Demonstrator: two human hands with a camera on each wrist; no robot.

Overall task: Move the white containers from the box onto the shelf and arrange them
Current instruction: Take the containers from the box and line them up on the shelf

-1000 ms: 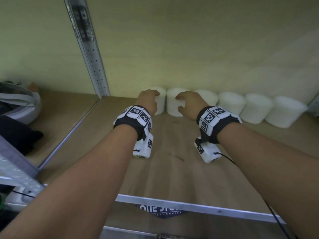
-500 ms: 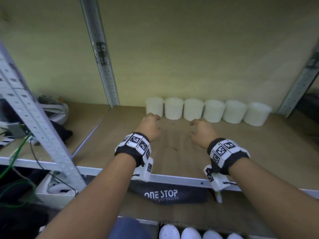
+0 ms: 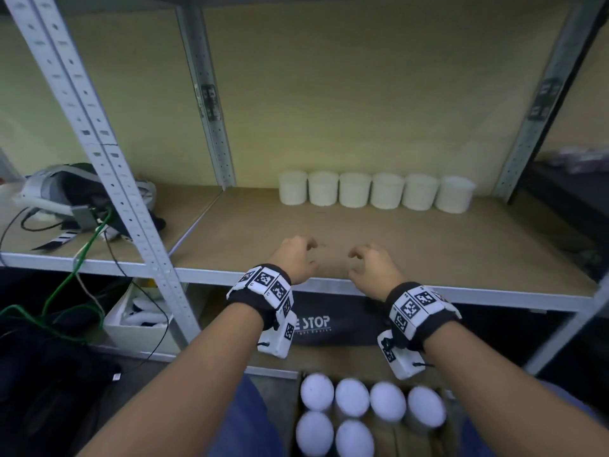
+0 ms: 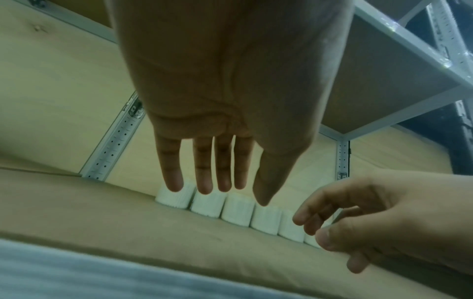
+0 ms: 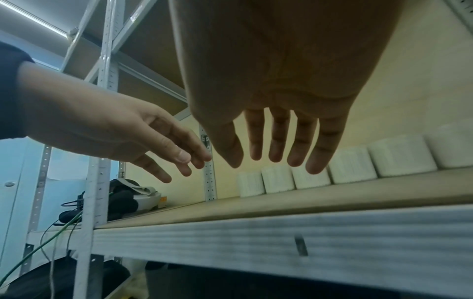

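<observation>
Several white containers [image 3: 372, 192] stand in a tight row along the back of the wooden shelf [image 3: 461, 252]; the same row [image 4: 238, 212] [image 5: 350, 168] shows in both wrist views. More white containers [image 3: 352, 399] sit upright in a cardboard box [image 3: 441, 446] below, near my lap. My left hand [image 3: 296, 257] [image 4: 220, 182] and right hand [image 3: 372, 265] [image 5: 279, 157] hover side by side over the shelf's front edge, well short of the row. Both hold nothing, with fingers relaxed and slightly spread.
Grey perforated uprights [image 3: 105, 159] [image 3: 211, 94] frame the bay. The left bay holds a headset [image 3: 56, 189] with straps and cables, and a green cable [image 3: 79, 258] hangs down. A dark bag [image 3: 333, 321] lies on the lower shelf behind the box.
Both hands let go of the two leftmost containers in the row and drew back to the shelf's front edge. My head pulled back, bringing the box of containers into view.
</observation>
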